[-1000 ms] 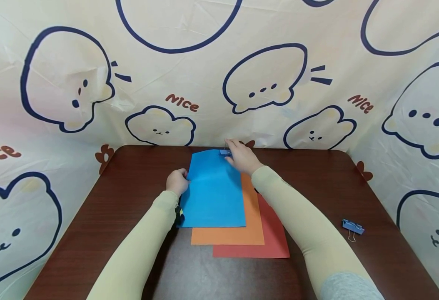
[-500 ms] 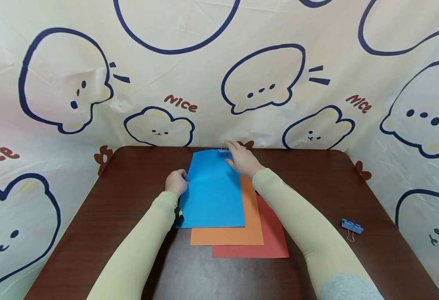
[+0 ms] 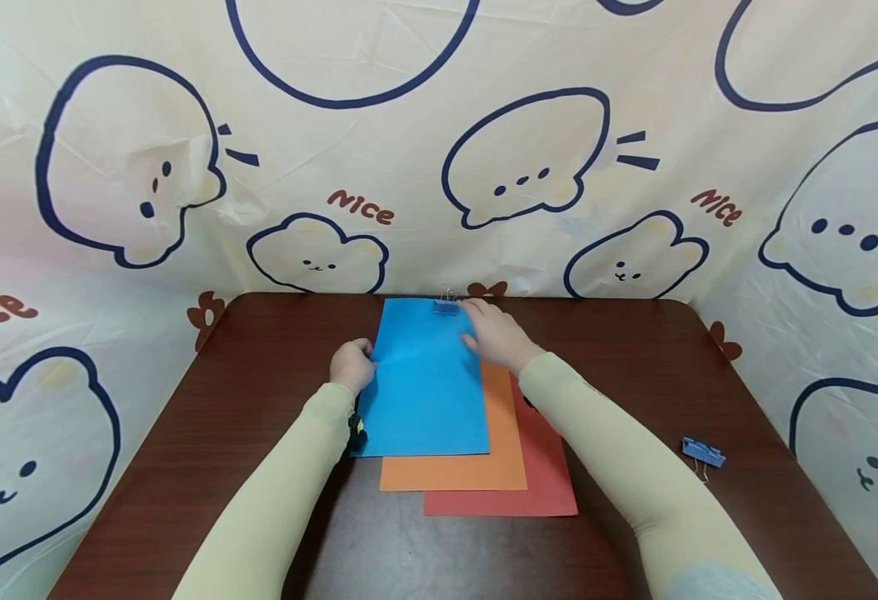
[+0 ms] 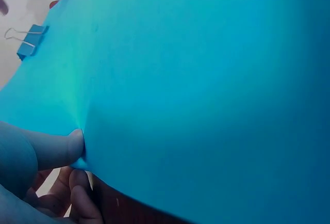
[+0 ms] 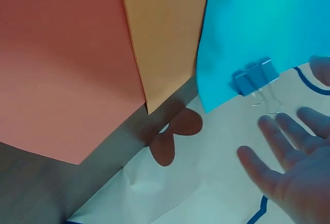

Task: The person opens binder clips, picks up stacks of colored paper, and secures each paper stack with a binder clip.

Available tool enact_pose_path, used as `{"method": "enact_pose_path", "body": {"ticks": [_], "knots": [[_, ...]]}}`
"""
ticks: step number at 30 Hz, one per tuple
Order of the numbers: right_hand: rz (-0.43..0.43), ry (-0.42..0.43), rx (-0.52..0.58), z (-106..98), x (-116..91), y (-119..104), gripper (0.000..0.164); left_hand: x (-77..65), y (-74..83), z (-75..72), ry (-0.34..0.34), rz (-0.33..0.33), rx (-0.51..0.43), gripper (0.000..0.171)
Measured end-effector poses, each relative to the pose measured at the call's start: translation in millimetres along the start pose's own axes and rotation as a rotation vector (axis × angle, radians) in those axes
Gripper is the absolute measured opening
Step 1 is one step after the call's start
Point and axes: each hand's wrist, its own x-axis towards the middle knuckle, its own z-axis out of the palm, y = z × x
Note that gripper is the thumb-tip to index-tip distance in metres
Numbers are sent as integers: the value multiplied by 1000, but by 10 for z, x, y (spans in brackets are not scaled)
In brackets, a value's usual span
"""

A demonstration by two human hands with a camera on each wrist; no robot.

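My left hand (image 3: 353, 365) pinches the left edge of the blue paper (image 3: 427, 383), thumb (image 4: 76, 144) on top and the other fingers underneath. A blue binder clip (image 3: 446, 307) sits on the paper's far edge, its wire handles pointing away from the sheet. Just right of that clip is my right hand (image 3: 501, 333), fingers spread and holding nothing. The right wrist view shows a gap between its fingertips (image 5: 265, 123) and the clip's handles. Part of the blue sheet bulges near the pinching thumb.
Orange paper (image 3: 505, 433) and red paper (image 3: 547, 467) lie under the blue one, each offset to the right. A second blue binder clip (image 3: 703, 452) rests on the brown table (image 3: 281, 333) at the right. A cartoon-printed curtain (image 3: 409, 158) hangs behind the table.
My right hand has let go of the clip and drawn back a little to the right and nearer. The clip stays on the paper's far edge. My left hand keeps its pinch.
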Motion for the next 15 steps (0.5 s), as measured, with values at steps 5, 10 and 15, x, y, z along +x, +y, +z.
{"method": "enact_pose_path", "body": {"ticks": [5,10,15], "knots": [[19,-59,-15,30,-188,-15,61,6,-9,3,-7,-9,-4,11],[27,-121,-31,91,-359,-50,59,9,4,-2,-13,-26,-4,8],[22,-162,-51,140,-529,-96,61,-15,23,-13,-11,-23,-10,9]]}}
